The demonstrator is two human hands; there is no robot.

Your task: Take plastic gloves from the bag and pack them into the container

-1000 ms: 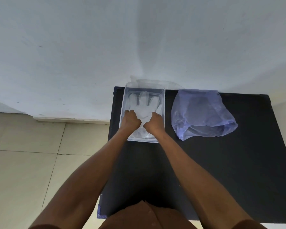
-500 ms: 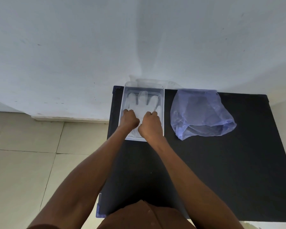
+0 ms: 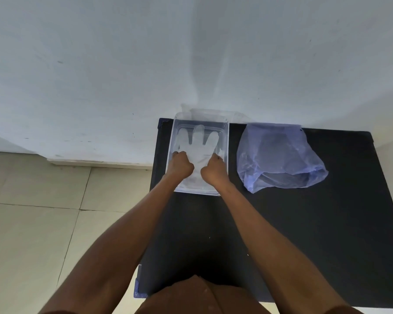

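Clear plastic forms a shallow rectangular container [image 3: 227, 141] sitting at the far left corner of a black table [image 3: 304, 223], close against a pale wall [image 3: 145, 64]. Inside it lies a translucent white plastic glove [image 3: 199, 143], spread flat with its fingers pointing away from the person, toward the wall. More thin plastic seems to lie beneath it, though how many gloves are stacked cannot be told.

Both of the person's bare hands are inside the container, pressing down on the lower part of the glove. The left hand [image 3: 179, 165] sits at the glove's left edge and the right hand [image 3: 214, 169] at its right edge, with a strip of glove showing between them. The fingers of both hands are curled under into loose fists, the knuckles and fingertips bearing on the plastic; whether either hand pinches any film cannot be told.

Just to the right of the container, apart from it, rests a crumpled bluish transparent bag [image 3: 279, 157], its mouth facing the person. What remains inside it cannot be made out.

This looks like the flattening step. To do it well, the hands should probably press evenly and slide outward toward the walls, pushing air out so that the glove lies smooth. Thin film clings to skin, so lifting the hands straight up and slowly should keep the glove from coming away with them.
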